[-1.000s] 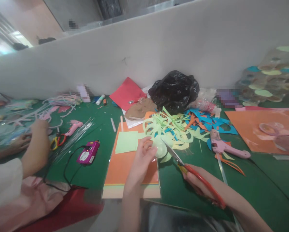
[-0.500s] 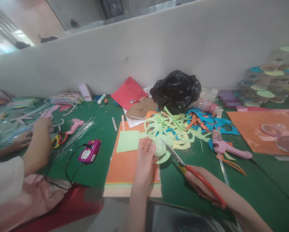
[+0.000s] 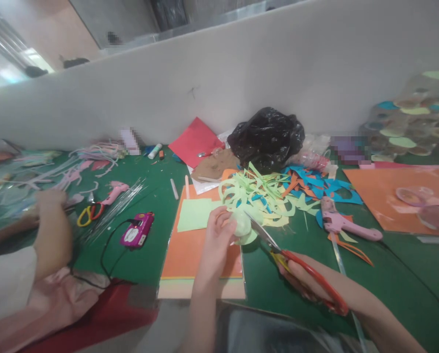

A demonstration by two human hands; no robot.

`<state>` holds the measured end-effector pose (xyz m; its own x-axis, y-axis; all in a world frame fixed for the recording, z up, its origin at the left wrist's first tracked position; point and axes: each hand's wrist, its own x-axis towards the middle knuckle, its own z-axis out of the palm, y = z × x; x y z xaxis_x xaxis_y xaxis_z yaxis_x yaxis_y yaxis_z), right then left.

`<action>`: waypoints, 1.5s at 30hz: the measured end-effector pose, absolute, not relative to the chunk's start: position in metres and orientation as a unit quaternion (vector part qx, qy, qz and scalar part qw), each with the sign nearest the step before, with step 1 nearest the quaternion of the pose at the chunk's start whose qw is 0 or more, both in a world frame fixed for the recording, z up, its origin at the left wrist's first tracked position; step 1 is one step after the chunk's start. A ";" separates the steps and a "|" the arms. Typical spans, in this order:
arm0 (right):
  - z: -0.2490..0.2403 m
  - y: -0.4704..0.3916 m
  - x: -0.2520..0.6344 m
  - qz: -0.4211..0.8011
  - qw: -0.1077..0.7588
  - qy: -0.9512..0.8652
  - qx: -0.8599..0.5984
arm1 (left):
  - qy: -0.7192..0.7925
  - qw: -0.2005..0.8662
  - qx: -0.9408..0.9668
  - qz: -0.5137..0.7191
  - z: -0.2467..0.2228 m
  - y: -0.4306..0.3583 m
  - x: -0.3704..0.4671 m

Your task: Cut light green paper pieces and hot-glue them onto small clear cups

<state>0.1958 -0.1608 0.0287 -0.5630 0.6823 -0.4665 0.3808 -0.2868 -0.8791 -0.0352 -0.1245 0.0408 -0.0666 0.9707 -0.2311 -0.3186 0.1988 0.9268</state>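
My left hand (image 3: 219,229) is closed on a pale green paper piece (image 3: 246,226) with rounded edges, held above the orange paper stack. My right hand (image 3: 296,274) grips scissors (image 3: 315,277) with red and yellow handles. Their blades point up and left and reach the edge of the green paper. Left of the paper piece, light green paper squares (image 3: 194,214) lie on the orange paper (image 3: 182,257). Just beyond my hands spreads a heap of green paper offcuts (image 3: 249,189).
A black plastic bag (image 3: 269,137) sits behind the offcuts. To the right lies a pink glue gun (image 3: 335,223) with its cord. A magenta power box (image 3: 137,230) lies left of the paper stack. Another person's arm (image 3: 54,230) works at the far left.
The green paper has turned a little in my left hand, and its loose lower strip looks narrower. My right hand has shifted slightly with the scissors. The other person's arm has moved left.
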 end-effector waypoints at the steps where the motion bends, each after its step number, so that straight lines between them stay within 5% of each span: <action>1: 0.029 -0.160 0.194 0.657 0.114 -0.594 -0.451 | 0.495 0.596 0.332 0.539 0.040 -0.125 -0.035; 23: 0.027 -0.157 0.186 0.653 0.099 -0.545 -0.517 | 0.498 0.611 0.322 0.525 0.037 -0.126 -0.038; 34: 0.011 -0.159 0.195 0.648 0.104 -0.557 -0.510 | 0.481 0.593 0.176 0.621 0.028 -0.125 -0.010; 45: 0.036 -0.162 0.203 0.625 0.094 -0.619 -0.467 | 0.504 0.573 0.273 0.586 0.040 -0.128 -0.015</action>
